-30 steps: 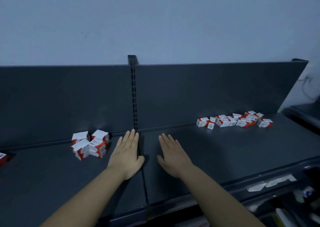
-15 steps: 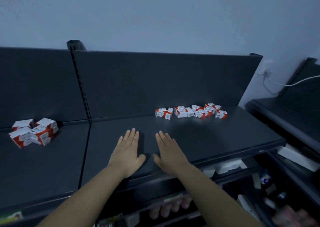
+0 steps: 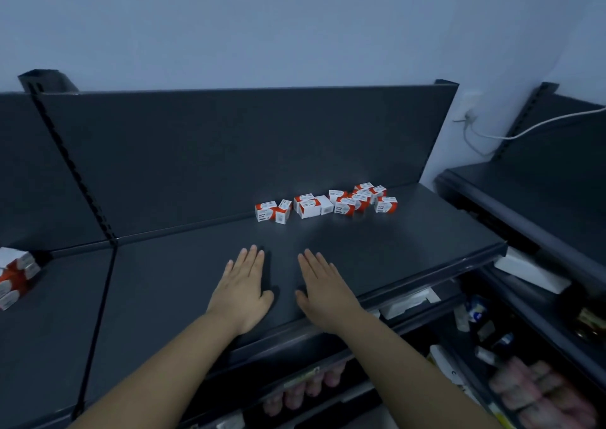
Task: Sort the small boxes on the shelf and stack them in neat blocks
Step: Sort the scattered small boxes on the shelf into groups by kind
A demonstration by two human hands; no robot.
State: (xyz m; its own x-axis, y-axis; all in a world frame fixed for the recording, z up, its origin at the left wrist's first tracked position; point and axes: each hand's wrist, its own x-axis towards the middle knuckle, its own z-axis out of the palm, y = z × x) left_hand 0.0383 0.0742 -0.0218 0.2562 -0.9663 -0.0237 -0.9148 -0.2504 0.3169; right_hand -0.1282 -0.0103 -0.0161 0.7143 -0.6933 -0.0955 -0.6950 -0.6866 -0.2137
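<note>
Stacked boxes (image 3: 14, 276), small red-and-white card cuboids, sit at the far left edge of the matte dark metal shelf (image 3: 164, 297). A slotted post (image 3: 77, 172) splits the flat back panel (image 3: 229, 153). The left hand (image 3: 244, 292) lies palm down on the shelf, fingers straight and holding nothing. The right hand (image 3: 323, 292) lies the same way just beside it, and the two do not touch. Farther back and to the right, loose boxes (image 3: 308, 207) lie in a ragged row near the panel, some touching. A thin white cable (image 3: 541, 127) curves along the wall.
</note>
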